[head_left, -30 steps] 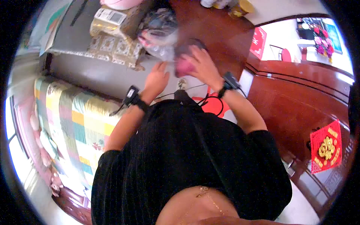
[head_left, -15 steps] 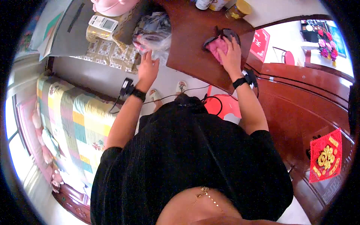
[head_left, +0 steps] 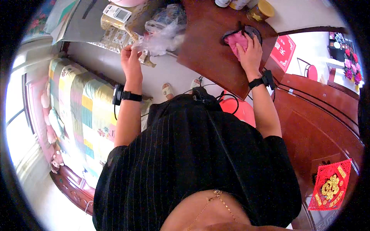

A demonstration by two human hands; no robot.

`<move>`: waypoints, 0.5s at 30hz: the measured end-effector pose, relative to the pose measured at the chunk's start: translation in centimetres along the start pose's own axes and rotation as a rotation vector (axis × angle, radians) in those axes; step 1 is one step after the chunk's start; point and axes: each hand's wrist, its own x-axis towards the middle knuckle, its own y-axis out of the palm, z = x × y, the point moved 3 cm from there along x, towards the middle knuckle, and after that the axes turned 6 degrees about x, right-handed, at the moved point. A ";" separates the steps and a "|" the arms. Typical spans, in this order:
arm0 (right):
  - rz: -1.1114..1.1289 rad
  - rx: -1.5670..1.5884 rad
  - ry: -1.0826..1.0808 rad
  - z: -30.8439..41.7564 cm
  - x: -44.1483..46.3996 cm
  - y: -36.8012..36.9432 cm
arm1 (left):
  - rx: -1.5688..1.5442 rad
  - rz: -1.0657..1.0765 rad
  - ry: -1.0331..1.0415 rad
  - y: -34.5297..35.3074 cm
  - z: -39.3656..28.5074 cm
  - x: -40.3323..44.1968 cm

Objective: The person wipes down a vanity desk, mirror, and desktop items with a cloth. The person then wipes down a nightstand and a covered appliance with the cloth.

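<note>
My left hand pinches the edge of a clear plastic bag, which is stretched toward it from beside the table. Coloured things show through the bag, but I cannot make out what they are. On the brown wooden table, my right hand grips a pink cloth, fingers bent over its right side. Under and around the cloth is a dark-edged thing, partly hidden by the hand.
Several jars, one with a yellow lid, stand at the table's far edge. A white device with a screen lies on patterned cloth at left. A red stool is below the table, and a bed with a patchwork cover is at left.
My left hand has moved left and now pulls the plastic bag's edge outward. My right hand stays on the pink cloth. The whole view has shifted slightly.
</note>
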 end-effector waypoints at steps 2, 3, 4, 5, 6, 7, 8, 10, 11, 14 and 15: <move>0.004 0.007 -0.007 -0.1 0.0 0.0 | -0.051 0.140 -0.004 0.0 -0.6 -1.3; 0.010 0.015 -0.008 0.0 0.0 -0.2 | -0.077 0.211 -0.006 0.0 -1.0 -2.0; 0.015 0.022 -0.007 0.1 0.1 -0.2 | -0.034 0.260 -0.006 0.3 -1.7 -3.1; 0.010 0.013 -0.013 0.0 0.1 -0.1 | 0.035 0.371 0.057 0.6 -1.9 -3.7; 0.005 0.002 -0.017 -0.1 0.0 0.0 | 0.105 0.484 0.120 0.9 -2.2 -4.3; 0.001 -0.010 -0.020 -0.1 0.0 0.0 | 0.175 0.597 0.181 1.3 -2.4 -5.0; 0.002 0.016 -0.031 -0.2 0.0 0.1 | 0.237 0.677 0.227 2.0 -2.4 -5.8; 0.002 0.067 -0.051 -0.4 0.1 0.0 | 0.362 0.836 0.319 4.6 -3.8 -8.2; 0.007 0.073 -0.041 -0.7 -0.2 -0.1 | 0.313 0.817 0.184 5.3 -4.1 -8.7; 0.016 0.064 0.021 -0.7 -1.9 0.1 | 0.376 0.665 -0.102 5.8 -2.5 -6.7; 0.021 0.048 0.047 -0.2 -3.0 -0.3 | 0.638 0.587 0.075 5.4 -0.9 -4.0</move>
